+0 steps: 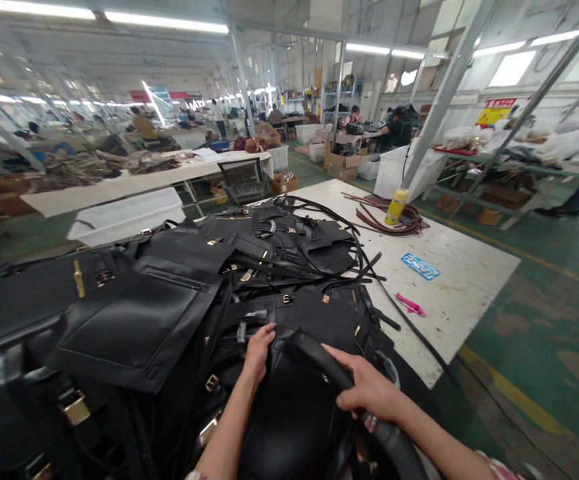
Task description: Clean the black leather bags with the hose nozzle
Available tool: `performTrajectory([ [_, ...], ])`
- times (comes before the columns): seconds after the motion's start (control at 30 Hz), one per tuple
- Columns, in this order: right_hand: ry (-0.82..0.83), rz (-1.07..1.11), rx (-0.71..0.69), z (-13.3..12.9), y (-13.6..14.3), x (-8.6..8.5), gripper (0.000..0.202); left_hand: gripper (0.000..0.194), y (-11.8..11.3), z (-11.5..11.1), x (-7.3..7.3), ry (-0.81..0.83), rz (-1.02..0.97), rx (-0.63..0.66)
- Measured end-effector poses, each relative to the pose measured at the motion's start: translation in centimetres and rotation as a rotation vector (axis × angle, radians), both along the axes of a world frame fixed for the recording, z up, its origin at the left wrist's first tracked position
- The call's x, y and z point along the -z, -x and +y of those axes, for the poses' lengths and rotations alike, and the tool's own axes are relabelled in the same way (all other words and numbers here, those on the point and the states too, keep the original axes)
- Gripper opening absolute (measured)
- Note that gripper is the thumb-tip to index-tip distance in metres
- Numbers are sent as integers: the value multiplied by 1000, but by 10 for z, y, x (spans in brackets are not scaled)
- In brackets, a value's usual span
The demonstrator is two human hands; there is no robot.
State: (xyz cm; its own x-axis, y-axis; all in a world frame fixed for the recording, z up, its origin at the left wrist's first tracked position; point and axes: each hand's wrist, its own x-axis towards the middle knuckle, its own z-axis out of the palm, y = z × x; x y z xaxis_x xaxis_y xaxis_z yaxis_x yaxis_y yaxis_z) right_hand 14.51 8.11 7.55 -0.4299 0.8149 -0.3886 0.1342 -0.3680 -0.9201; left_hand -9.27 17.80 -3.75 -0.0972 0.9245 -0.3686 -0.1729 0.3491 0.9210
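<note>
A black leather bag piece (pixel 289 407) with a thick rounded edge lies at the near side of the table, below both hands. My left hand (pixel 259 350) is closed on its upper left edge, fingertips at the rim. My right hand (pixel 366 383) wraps round the thick black edge on the right, thumb below and fingers on top. Around and beyond them spreads a large pile of black leather bags (pixel 139 313) with gold buckles and straps.
On the white table (pixel 459 280) are a yellow bottle (pixel 396 207), coiled brown straps (pixel 369 217), a blue patterned card (pixel 420 265) and a pink tool (pixel 410 305). A long black strap hangs over the right edge. People sit at tables farther back.
</note>
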Motion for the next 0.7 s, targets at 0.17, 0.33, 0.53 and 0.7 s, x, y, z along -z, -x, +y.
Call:
performTrajectory([
  [0.17, -20, 13, -20, 32, 30, 4, 85, 53, -1, -7, -2, -8, -80, -19],
  [0.33, -101, 33, 83, 32, 26, -5, 84, 50, 4, -4, -10, 37, -109, -34],
  [0.53, -3, -60, -24, 16, 28, 1, 86, 42, -3, -10, -18, 59, -103, 12],
  [0.7, -166, -127, 166, 28, 43, 3, 84, 48, 21, -31, -50, 58, -29, 94],
])
